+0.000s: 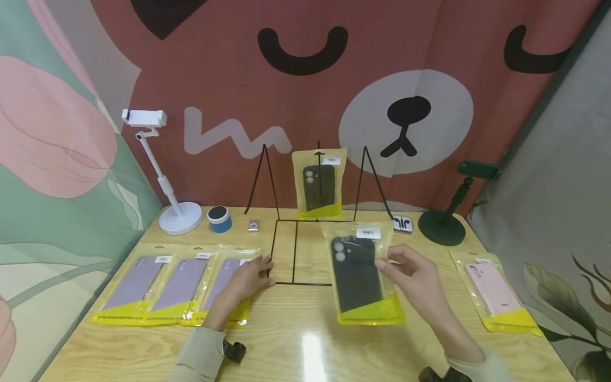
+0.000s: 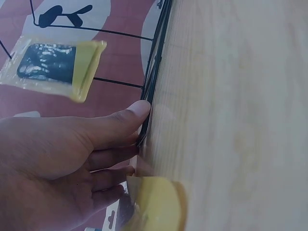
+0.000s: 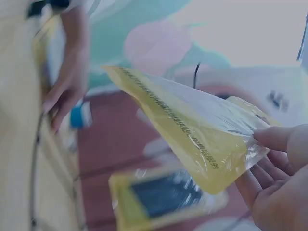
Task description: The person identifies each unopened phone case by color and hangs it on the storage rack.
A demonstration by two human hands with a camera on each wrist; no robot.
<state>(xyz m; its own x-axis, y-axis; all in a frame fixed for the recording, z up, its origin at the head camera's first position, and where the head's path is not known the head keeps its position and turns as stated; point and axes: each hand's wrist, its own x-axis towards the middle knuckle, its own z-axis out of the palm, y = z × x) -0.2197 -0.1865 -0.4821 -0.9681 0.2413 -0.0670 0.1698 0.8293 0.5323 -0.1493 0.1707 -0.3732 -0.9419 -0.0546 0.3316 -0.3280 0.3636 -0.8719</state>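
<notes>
My right hand [image 1: 387,263] pinches the right edge of a clear and yellow pack with a black phone case [image 1: 359,275], lifted a little above the wooden table [image 1: 305,339]. In the right wrist view the thumb and fingers [image 3: 269,139] squeeze the pack's edge [image 3: 192,134]. My left hand [image 1: 260,268] lies flat on the table, its fingertips touching the front left corner of a black wire stand [image 1: 284,249]. The thumb [image 2: 137,111] rests against that wire [image 2: 154,72]. A second black case pack [image 1: 319,183] hangs on the stand.
Three purple case packs [image 1: 176,286] lie at the left, partly under my left forearm. A pink case pack [image 1: 496,292] lies at the right. Along the back stand a white phone holder [image 1: 179,217], a blue round speaker [image 1: 219,218], an earbud case [image 1: 403,224] and a dark green holder [image 1: 441,225].
</notes>
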